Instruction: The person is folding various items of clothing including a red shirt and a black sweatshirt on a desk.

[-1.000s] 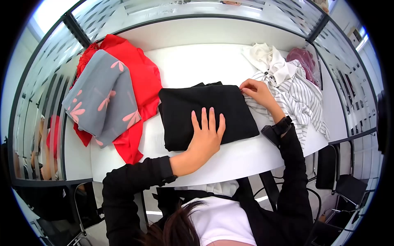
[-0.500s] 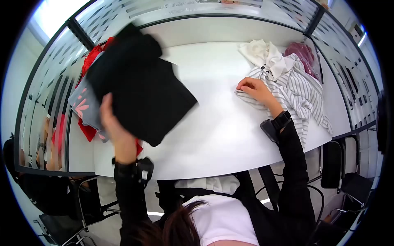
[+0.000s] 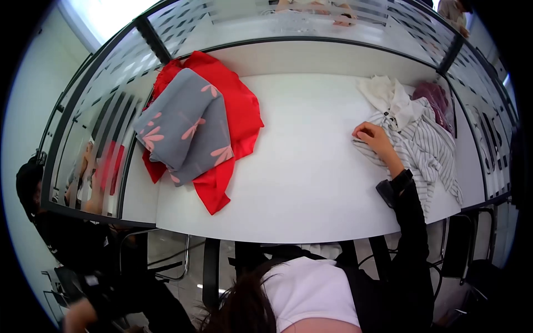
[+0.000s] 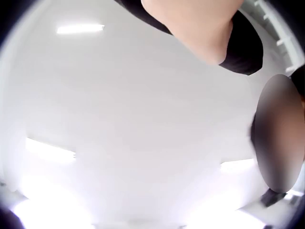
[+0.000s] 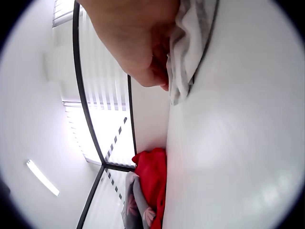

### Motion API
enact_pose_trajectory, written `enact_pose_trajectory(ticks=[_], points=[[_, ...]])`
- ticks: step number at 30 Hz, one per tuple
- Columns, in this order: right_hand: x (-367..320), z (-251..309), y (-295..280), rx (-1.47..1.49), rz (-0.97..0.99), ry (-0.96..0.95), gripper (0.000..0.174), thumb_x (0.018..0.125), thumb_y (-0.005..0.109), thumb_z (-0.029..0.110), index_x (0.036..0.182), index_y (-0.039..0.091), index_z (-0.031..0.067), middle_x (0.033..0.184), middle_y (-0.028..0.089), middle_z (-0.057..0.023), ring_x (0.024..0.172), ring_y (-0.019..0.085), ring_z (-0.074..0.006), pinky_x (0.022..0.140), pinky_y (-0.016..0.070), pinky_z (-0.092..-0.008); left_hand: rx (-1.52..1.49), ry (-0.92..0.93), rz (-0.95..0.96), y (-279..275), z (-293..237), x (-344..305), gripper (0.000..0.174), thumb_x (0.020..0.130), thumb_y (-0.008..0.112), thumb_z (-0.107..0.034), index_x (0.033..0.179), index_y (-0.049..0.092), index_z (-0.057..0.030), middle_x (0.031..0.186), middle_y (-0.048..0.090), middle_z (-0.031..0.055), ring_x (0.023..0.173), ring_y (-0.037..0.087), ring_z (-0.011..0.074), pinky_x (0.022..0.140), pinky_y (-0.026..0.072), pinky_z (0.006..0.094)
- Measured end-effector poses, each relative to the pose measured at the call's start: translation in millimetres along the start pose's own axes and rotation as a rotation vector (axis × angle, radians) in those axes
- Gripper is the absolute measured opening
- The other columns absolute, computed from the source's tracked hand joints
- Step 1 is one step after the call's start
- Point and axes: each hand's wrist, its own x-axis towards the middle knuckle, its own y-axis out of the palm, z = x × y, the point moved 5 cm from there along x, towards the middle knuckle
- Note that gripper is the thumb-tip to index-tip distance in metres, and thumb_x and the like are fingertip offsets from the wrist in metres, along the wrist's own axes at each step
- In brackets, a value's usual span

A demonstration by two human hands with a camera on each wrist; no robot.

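At the right of the desk, my right hand [image 3: 375,139] grips the near-left corner of a grey-and-white striped shirt [image 3: 427,144], its fingers curled at the cloth. The right wrist view shows those fingers beside the pale fabric, low over the white surface. My left hand [image 3: 80,315] is off the desk, blurred at the lower left edge of the head view. Black fabric of a folded garment [image 4: 244,47] shows on both sides of that hand in the left wrist view, gripped by it; its fingertips are hidden there.
A grey cloth with pink petals [image 3: 186,119] lies over red cloth [image 3: 244,111] at the desk's left. A white garment [image 3: 391,97] and a maroon bundle [image 3: 432,100] lie behind the striped shirt. Partitions edge the desk [image 3: 294,166]. Another person [image 3: 66,222] sits beyond the left partition.
My left hand pressed on the folded black garment, lifted it left over the grey cloth, then carried it off the desk. My right hand left the garment's edge and took the shirt's corner.
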Motion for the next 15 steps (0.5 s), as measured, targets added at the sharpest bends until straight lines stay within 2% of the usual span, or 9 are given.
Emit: enact_pose_trajectory(ticks=[3,5,7,8,10,12,13,15], points=[[2.5,-4.5,-1.1,0.022,0.007,-0.025,0.007,0.082,0.052,0.003,0.086,0.058,0.0002,0.081,0.06,-0.0013,0.075,0.054,-0.0062,0.069,0.0428,-0.019,0.39,-0.031,0.514,47.2,94.7,10.9,0.021,0.083,0.051,-0.016,0.093,0.055,0.0018,0.09,0.058,0.0137,0.081,0.056,0.0209,0.074,0.045,0.0327],[1.1,-4.6,-0.2,0.002,0.018,-0.023,0.007,0.081,0.052,0.001,0.085,0.058,-0.0003,0.08,0.06,-0.0018,0.075,0.054,-0.0066,0.07,0.0431,-0.0193,0.619,-0.056,0.886,67.1,176.3,-12.0,0.02,0.083,0.051,-0.016,0.09,0.056,0.0021,0.086,0.059,0.0138,0.077,0.057,0.0207,0.072,0.0452,0.0325],[-0.8,1.0,-0.6,-0.033,0.019,-0.029,0.007,0.081,0.052,0.001,0.084,0.057,-0.0006,0.08,0.06,-0.0022,0.075,0.055,-0.0068,0.07,0.0433,-0.0195,0.679,0.004,1.169,68.2,240.3,-48.3,0.02,0.082,0.051,-0.016,0.087,0.056,0.0024,0.083,0.06,0.0139,0.074,0.058,0.0206,0.071,0.0455,0.0323],[-2.1,1.0,0.2,-0.049,0.019,-0.019,0.006,0.081,0.052,0.001,0.084,0.057,-0.0007,0.08,0.06,-0.0025,0.075,0.055,-0.007,0.07,0.0434,-0.0196,0.634,0.104,1.259,61.8,260.2,-66.3,0.02,0.082,0.052,-0.016,0.086,0.057,0.0025,0.081,0.061,0.0139,0.073,0.058,0.0205,0.07,0.0456,0.0322],[-2.7,0.6,1.2,-0.043,0.016,-0.043,0.007,0.08,0.052,0.001,0.085,0.057,-0.0008,0.081,0.06,-0.003,0.076,0.055,-0.0074,0.071,0.0436,-0.0199,0.481,0.396,1.287,54.9,281.3,-89.9,0.02,0.082,0.052,-0.016,0.083,0.058,0.0028,0.078,0.062,0.014,0.069,0.059,0.0203,0.068,0.0459,0.032],[-4.0,7.0,1.5,-0.062,0.027,-0.062,0.008,0.08,0.052,0.001,0.086,0.057,-0.0008,0.081,0.06,-0.0032,0.076,0.056,-0.0075,0.071,0.0436,-0.0199,0.705,-0.311,1.253,42.8,195.1,-106.5,0.023,0.082,0.052,-0.018,0.086,0.058,0.0034,0.073,0.062,0.0158,0.068,0.061,0.0237,0.064,0.0462,0.0329],[-3.1,2.2,0.7,-0.042,0.037,-0.055,0.008,0.081,0.052,0.002,0.086,0.057,-0.0009,0.082,0.06,-0.0037,0.077,0.056,-0.0077,0.071,0.0436,-0.0201,0.503,-0.408,1.237,34.7,240.4,-109.6,0.027,0.082,0.054,-0.022,0.09,0.058,0.0025,0.073,0.063,0.0157,0.072,0.062,0.0245,0.065,0.0465,0.0323],[-3.4,7.0,0.5,-0.047,0.023,-0.045,0.008,0.081,0.052,0.002,0.086,0.057,-0.0008,0.082,0.061,-0.0037,0.077,0.056,-0.0077,0.071,0.0437,-0.0201,0.604,-0.203,0.986,30.1,200.3,-92.4,0.026,0.081,0.056,-0.021,0.093,0.057,0.0019,0.076,0.063,0.0139,0.074,0.062,0.0234,0.066,0.0468,0.0322]])
